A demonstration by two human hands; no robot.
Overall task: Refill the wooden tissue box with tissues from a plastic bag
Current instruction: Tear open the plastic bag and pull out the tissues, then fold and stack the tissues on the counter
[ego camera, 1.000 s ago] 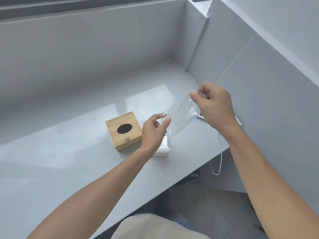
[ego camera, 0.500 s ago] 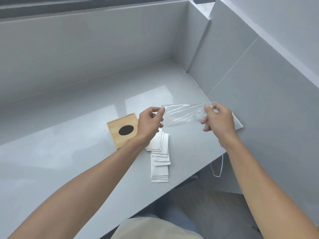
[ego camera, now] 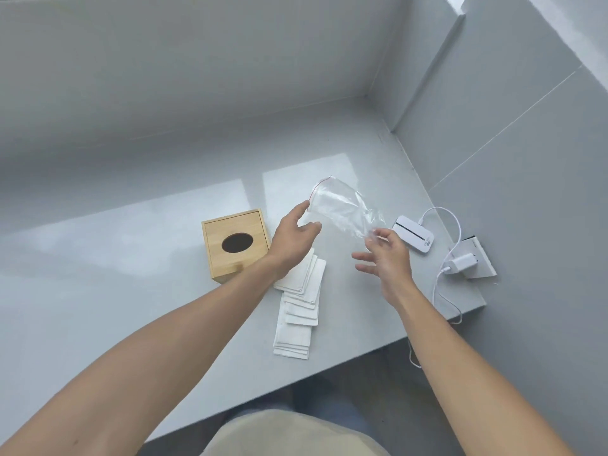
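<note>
The wooden tissue box, with an oval hole in its top, stands on the grey counter. Several white tissues lie fanned out just right of it, partly under my left wrist. The clear plastic bag, with a red zip line, hangs empty in the air above the counter. My right hand pinches the bag's lower corner between thumb and forefinger, other fingers spread. My left hand is at the bag's mouth with fingers apart, gripping nothing.
A white flat device lies to the right with a white cable running to a charger on a wall socket plate. Grey walls close in at the back and right. The counter's front edge is near my body.
The tissues have dropped out of the bag onto the counter. My left hand has let go of the bag's mouth, and my right hand now holds the bag alone, lower down.
</note>
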